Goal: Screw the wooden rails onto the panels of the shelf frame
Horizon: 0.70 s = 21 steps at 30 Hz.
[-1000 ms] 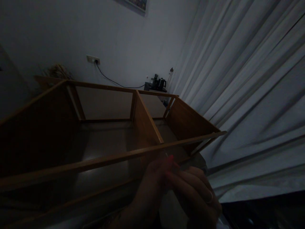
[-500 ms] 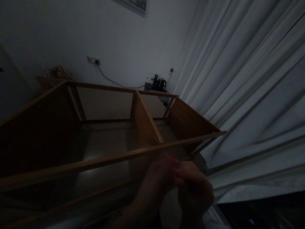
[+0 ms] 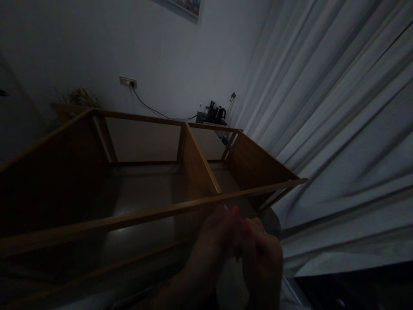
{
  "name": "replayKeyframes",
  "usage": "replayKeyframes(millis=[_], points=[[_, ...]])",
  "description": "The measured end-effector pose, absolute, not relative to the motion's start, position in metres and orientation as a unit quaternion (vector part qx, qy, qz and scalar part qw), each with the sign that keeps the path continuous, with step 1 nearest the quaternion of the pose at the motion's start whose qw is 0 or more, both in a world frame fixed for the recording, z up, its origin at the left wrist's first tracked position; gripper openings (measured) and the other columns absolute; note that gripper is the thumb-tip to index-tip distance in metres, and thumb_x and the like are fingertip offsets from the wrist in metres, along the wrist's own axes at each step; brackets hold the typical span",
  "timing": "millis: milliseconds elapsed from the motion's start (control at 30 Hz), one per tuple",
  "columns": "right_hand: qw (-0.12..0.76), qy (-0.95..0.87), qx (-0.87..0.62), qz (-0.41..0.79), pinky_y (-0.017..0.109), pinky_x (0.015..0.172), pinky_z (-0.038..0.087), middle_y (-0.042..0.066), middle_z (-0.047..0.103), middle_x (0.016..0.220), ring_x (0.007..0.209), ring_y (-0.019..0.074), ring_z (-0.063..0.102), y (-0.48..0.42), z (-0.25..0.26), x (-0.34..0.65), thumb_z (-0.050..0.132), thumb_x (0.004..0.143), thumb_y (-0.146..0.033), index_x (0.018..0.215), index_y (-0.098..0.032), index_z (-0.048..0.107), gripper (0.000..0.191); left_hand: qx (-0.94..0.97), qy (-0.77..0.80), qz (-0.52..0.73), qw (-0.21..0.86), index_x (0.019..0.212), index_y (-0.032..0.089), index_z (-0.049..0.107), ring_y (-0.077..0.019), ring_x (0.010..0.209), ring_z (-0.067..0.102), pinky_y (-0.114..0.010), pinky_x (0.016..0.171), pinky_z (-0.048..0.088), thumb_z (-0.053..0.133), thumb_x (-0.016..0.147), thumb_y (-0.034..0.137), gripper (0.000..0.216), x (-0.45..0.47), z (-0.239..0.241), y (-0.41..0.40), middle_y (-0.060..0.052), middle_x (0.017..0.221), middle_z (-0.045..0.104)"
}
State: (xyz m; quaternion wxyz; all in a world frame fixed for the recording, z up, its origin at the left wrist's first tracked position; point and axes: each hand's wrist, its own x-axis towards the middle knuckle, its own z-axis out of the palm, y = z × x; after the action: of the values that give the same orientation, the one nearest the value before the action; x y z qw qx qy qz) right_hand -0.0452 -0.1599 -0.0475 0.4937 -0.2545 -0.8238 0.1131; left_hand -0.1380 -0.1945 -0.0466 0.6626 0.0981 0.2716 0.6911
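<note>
My left hand (image 3: 209, 243) is closed, its fingers pinched near a thin metal-shafted tool (image 3: 225, 207) whose tip points at the front rail (image 3: 155, 212) of a wooden frame. Pressed close beside it, my right hand (image 3: 263, 258) is also closed, at the rear end of the tool. The handle is hidden inside the hands, and the dim light blurs the fingers. Just above the tip, the upright middle panel (image 3: 201, 161) meets the rail. Whether the tip touches the wood cannot be made out.
A wooden side panel (image 3: 261, 157) closes the frame on the right, near long white curtains (image 3: 322, 129). Behind stand a black kettle (image 3: 220, 113) and a low dark stand (image 3: 201, 116). A cable (image 3: 155, 111) runs to a wall socket (image 3: 128, 82).
My right hand has shifted slightly left and turned, with its thumb now nearer my left hand. My left hand and the wooden frame stay nearly in place.
</note>
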Motion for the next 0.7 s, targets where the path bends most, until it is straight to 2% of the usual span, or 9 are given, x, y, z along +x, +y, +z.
replayKeyframes(millis=[67, 167, 233, 300, 367, 467, 600, 700], points=[[0.520, -0.824, -0.222, 0.034, 0.029, 0.061, 0.037, -0.005, 0.054, 0.058, 0.055, 0.0099, 0.050, -0.156, -0.048, -0.040, 0.042, 0.103, -0.035, 0.069, -0.021, 0.052, 0.038, 0.097, 0.284, 0.699, 0.650, 0.065, 0.014, 0.058, -0.0041, 0.051, 0.045, -0.016, 0.050, 0.036, 0.090, 0.051, 0.054, 0.054, -0.139, -0.047, -0.194, 0.006, 0.057, 0.052], [0.534, -0.823, -0.166, -0.100, 0.033, 0.072, 0.038, -0.001, 0.066, 0.074, 0.069, 0.0138, 0.058, -0.149, -0.048, -0.032, 0.051, 0.099, -0.046, 0.089, -0.021, 0.058, 0.028, 0.095, 0.292, 0.709, 0.635, 0.064, 0.013, 0.057, -0.0037, 0.052, 0.046, -0.016, 0.052, 0.037, 0.090, 0.051, 0.055, 0.054, -0.140, -0.050, -0.192, 0.006, 0.057, 0.053], [0.509, -0.833, -0.157, -0.150, 0.035, 0.073, 0.037, -0.001, 0.068, 0.075, 0.070, 0.0150, 0.059, -0.148, -0.046, -0.030, 0.058, 0.097, -0.039, 0.091, -0.021, 0.058, 0.019, 0.096, 0.289, 0.702, 0.644, 0.065, 0.013, 0.058, -0.0028, 0.049, 0.044, -0.015, 0.048, 0.034, 0.089, 0.051, 0.056, 0.055, -0.140, -0.053, -0.190, 0.006, 0.055, 0.051], [0.479, -0.845, -0.171, -0.165, 0.035, 0.070, 0.034, -0.003, 0.064, 0.067, 0.063, 0.0142, 0.054, -0.148, -0.043, -0.032, 0.057, 0.097, -0.029, 0.085, -0.022, 0.057, 0.014, 0.092, 0.282, 0.696, 0.654, 0.066, 0.014, 0.058, -0.0025, 0.048, 0.043, -0.014, 0.047, 0.033, 0.089, 0.052, 0.056, 0.055, -0.139, -0.054, -0.188, 0.007, 0.055, 0.050], [0.469, -0.853, -0.181, -0.138, 0.034, 0.066, 0.031, -0.005, 0.056, 0.058, 0.056, 0.0129, 0.047, -0.151, -0.039, -0.037, 0.054, 0.097, -0.022, 0.078, -0.022, 0.054, 0.019, 0.088, 0.275, 0.693, 0.661, 0.066, 0.014, 0.057, -0.0032, 0.048, 0.045, -0.015, 0.048, 0.035, 0.089, 0.051, 0.057, 0.055, -0.138, -0.054, -0.188, 0.007, 0.054, 0.051], [0.486, -0.851, -0.197, -0.024, 0.030, 0.061, 0.032, -0.007, 0.047, 0.053, 0.053, 0.0115, 0.044, -0.155, -0.037, -0.043, 0.052, 0.096, -0.018, 0.070, -0.022, 0.048, 0.026, 0.092, 0.267, 0.694, 0.662, 0.070, 0.015, 0.061, -0.0055, 0.052, 0.049, -0.017, 0.053, 0.039, 0.087, 0.053, 0.059, 0.054, -0.137, -0.052, -0.192, 0.006, 0.057, 0.054], [0.475, -0.840, -0.241, 0.105, 0.028, 0.061, 0.038, -0.006, 0.053, 0.058, 0.059, 0.0118, 0.052, -0.160, -0.042, -0.043, 0.051, 0.097, -0.021, 0.068, -0.023, 0.050, 0.029, 0.096, 0.260, 0.681, 0.678, 0.084, 0.015, 0.070, -0.0098, 0.062, 0.057, -0.021, 0.063, 0.045, 0.083, 0.059, 0.063, 0.055, -0.138, -0.052, -0.202, 0.003, 0.061, 0.058], [0.458, -0.846, -0.243, 0.128, 0.028, 0.063, 0.040, -0.005, 0.057, 0.063, 0.063, 0.0129, 0.055, -0.157, -0.048, -0.038, 0.052, 0.098, -0.030, 0.072, -0.023, 0.053, 0.027, 0.092, 0.279, 0.684, 0.668, 0.079, 0.014, 0.071, -0.0112, 0.067, 0.059, -0.021, 0.063, 0.045, 0.084, 0.059, 0.060, 0.052, -0.140, -0.052, -0.205, 0.000, 0.067, 0.062]])
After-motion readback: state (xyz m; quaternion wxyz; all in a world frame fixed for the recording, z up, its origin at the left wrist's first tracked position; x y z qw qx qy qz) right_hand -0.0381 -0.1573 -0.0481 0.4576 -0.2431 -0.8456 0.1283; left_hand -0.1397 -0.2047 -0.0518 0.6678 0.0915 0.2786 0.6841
